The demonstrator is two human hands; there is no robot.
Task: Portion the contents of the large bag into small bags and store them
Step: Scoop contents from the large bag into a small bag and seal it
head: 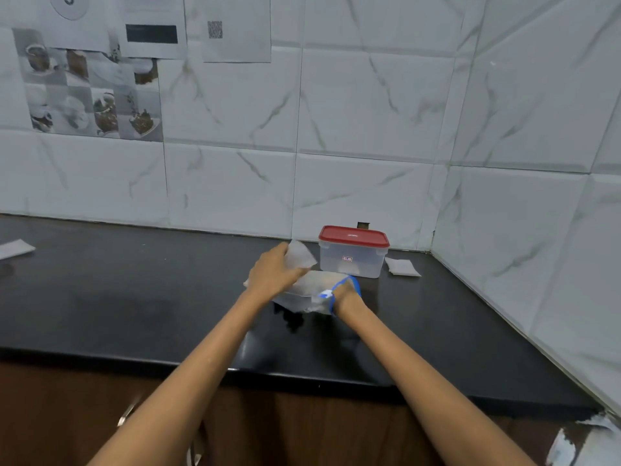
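Black tabletop (134,297): small clear plastic bag (300,254) gripped upright by left hand (273,272); right hand (347,292) is buried inside blue-rimmed large clear bag (307,292), grip unseen.

Single head cam, wide-angle, looking forward and down over both forearms at the table (134,297) corner. Tiled wall (369,112) fills the upper half. Hands mid-frame, near. No second view.

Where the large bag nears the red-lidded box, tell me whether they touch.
Cannot tell. In the head view the large bag lies just in front of the box, and their edges nearly meet in the picture, so neither a gap nor contact shows plainly.
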